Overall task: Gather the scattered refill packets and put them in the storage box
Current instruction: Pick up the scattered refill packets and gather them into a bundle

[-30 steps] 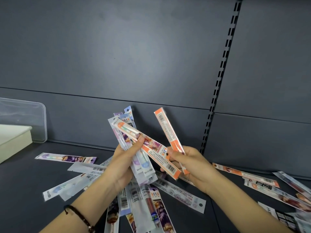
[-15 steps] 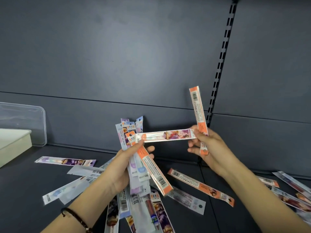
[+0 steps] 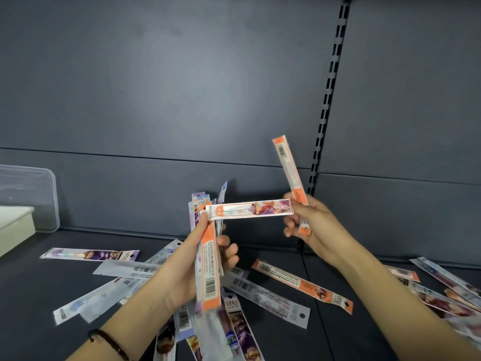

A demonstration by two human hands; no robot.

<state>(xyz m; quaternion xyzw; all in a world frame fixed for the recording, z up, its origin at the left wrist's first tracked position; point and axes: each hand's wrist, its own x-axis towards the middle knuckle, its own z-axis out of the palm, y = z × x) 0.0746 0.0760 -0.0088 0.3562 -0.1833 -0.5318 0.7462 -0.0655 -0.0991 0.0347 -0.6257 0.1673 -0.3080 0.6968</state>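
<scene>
Left hand (image 3: pixel 197 259): you grip a bunch of packets (image 3: pixel 208 256), standing up.
Right hand (image 3: pixel 309 225): you pinch the flat packet (image 3: pixel 251 209) and an orange packet (image 3: pixel 291 173).
Flat packet: lies sideways between your hands, maybe touching the bunch.

I see soft, dim, even light from above, leaving a pale patch on the dark back panel (image 3: pixel 182 82) and only faint shadows on the shelf (image 3: pixel 31 295). Wide-angle distortion bends the slotted upright (image 3: pixel 328 100), and the packets at the right edge (image 3: pixel 453 303) smear into blur.
</scene>
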